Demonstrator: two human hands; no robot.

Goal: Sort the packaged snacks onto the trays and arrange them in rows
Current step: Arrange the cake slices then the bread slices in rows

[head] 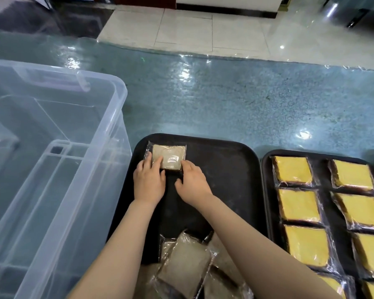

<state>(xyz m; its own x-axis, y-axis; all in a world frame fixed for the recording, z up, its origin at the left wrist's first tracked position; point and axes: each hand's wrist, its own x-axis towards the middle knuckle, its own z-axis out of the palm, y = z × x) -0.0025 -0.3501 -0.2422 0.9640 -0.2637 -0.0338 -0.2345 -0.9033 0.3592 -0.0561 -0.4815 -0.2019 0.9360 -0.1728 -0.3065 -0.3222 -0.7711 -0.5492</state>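
A beige snack in clear wrap lies flat in the far left corner of a black tray. My left hand rests its fingers on the packet's near left corner. My right hand touches the packet's near right edge with its fingertips. A loose pile of several more beige packets sits at the tray's near edge between my forearms. A second black tray on the right carries yellow packets set in two rows.
A large clear plastic bin stands on the left, close beside the tray. The blue-green speckled table under a clear cover stretches beyond the trays. Pale floor tiles lie past its far edge.
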